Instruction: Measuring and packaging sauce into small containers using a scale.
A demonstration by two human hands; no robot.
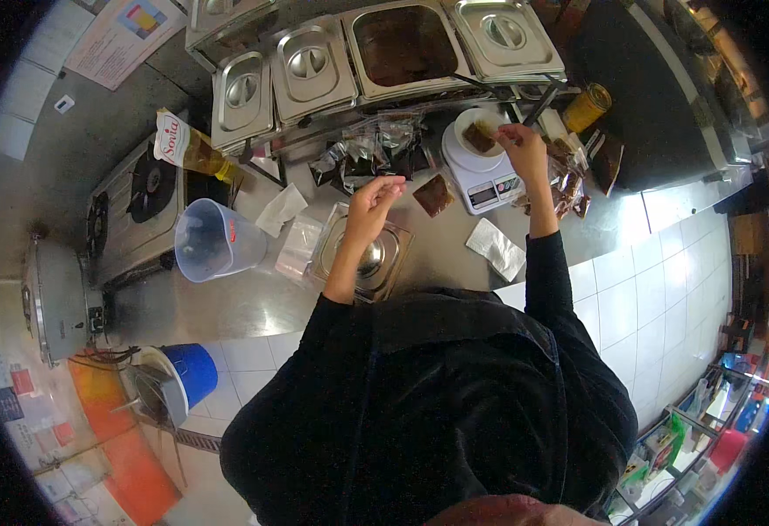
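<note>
My right hand (519,143) has its fingers pinched at the edge of a small bag of brown sauce (478,137), which lies in a white bowl (461,121) on a white kitchen scale (483,186). Left of the scale, my left hand (374,204) hovers over the steel counter with fingers together; no held thing shows in it. A flat bag of brown sauce (433,196) lies between my left hand and the scale. Several dark-filled plastic bags (364,154) are heaped behind my left hand. Beneath my left forearm lies a steel pan lid (372,258).
Lidded steel food pans (309,62) and an open pan of dark sauce (405,49) line the back. A clear plastic pitcher (217,243), an oil bottle (194,148) and a gas stove (138,204) are left. More sauce bags (565,181) and a can (587,108) sit right.
</note>
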